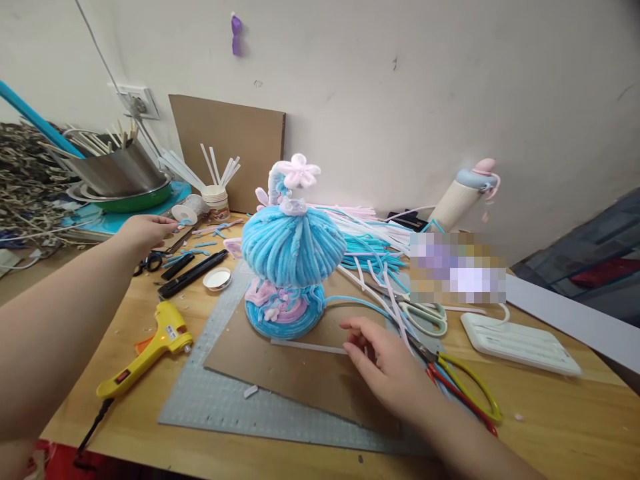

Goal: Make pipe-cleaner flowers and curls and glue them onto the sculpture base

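A blue and pink pipe-cleaner figure (293,257) with a pink flower on top stands on a brown cardboard sheet (295,373) over a grey cutting mat (225,400). My right hand (387,363) rests on the cardboard just right of the figure, fingers curled onto a thin white stick (307,346) lying there. My left hand (145,232) reaches out to the far left of the table, fingers extended, above black scissors (149,262) and near a small white tape roll (184,215). Nothing shows in it.
A yellow glue gun (145,353) lies at the front left. Black utility knives (193,273), a round lid (217,279), pale green scissors (425,317), yellow-red pliers (465,387), loose pipe cleaners (370,247), a white power strip (520,343) and a paper cup (216,200) crowd the table.
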